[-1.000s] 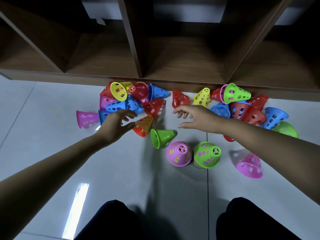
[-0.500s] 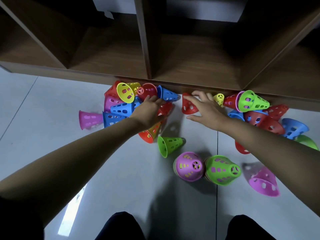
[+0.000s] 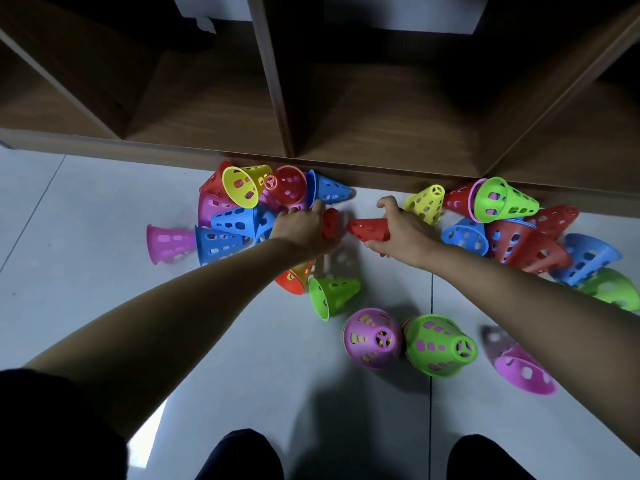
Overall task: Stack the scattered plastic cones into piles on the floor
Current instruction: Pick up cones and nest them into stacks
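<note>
Perforated plastic cones in red, yellow, blue, green and purple lie scattered on the pale tiled floor. My left hand (image 3: 300, 227) is closed around a red cone (image 3: 330, 223) beside the left heap. My right hand (image 3: 401, 227) grips another red cone (image 3: 367, 228), its narrow tip pointing left toward the first. Two upright piles stand nearer to me: one topped by a purple cone (image 3: 373, 338), one by a green cone (image 3: 440, 345). A single green cone (image 3: 332, 293) lies on its side between the piles and my hands.
A dark wooden shelf unit (image 3: 346, 140) with open compartments runs along the far edge of the floor. More cones crowd at right, including a yellow cone (image 3: 426, 203) and a purple cone (image 3: 524, 373). My knees (image 3: 242, 455) show at the bottom.
Both hands reached forward from open hovering to the cones near the shelf. Each has closed on a red cone, and the right one has turned its cone tip-left.
</note>
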